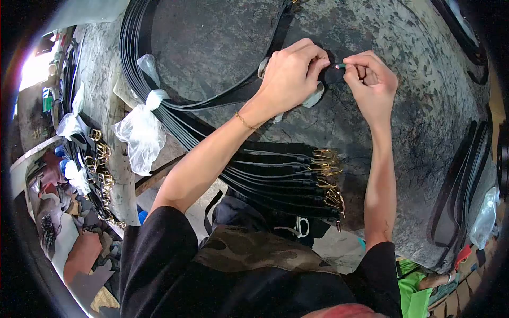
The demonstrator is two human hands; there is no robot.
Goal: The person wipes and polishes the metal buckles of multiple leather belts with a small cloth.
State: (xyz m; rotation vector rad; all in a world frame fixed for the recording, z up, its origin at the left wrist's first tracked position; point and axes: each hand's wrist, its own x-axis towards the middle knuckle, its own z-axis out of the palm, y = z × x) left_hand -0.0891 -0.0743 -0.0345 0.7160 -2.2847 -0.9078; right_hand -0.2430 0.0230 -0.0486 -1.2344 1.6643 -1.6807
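Observation:
My left hand (297,69) is closed in a pinch over the dark tabletop; whatever sits between its fingertips is too small and dark to name. Facing it, my right hand (373,79) pinches a short, thin dark stick (340,66) with a pale pinkish tip. That tip points toward my left fingertips, with a small gap between. Whitish scraps (315,96) show under my left hand, partly hidden by it. A thin black strap (233,89) runs behind the left wrist. Nearer my body lies a bundle of black belts (275,183) with gold buckles (330,172).
Clear plastic (156,99) ties the belts at left. More buckled belts (98,164) hang beyond the table's left edge, near a pile of leather scraps (82,252). Black straps (456,196) and a plastic bag (483,222) lie at right. Green cloth (413,291) shows at lower right.

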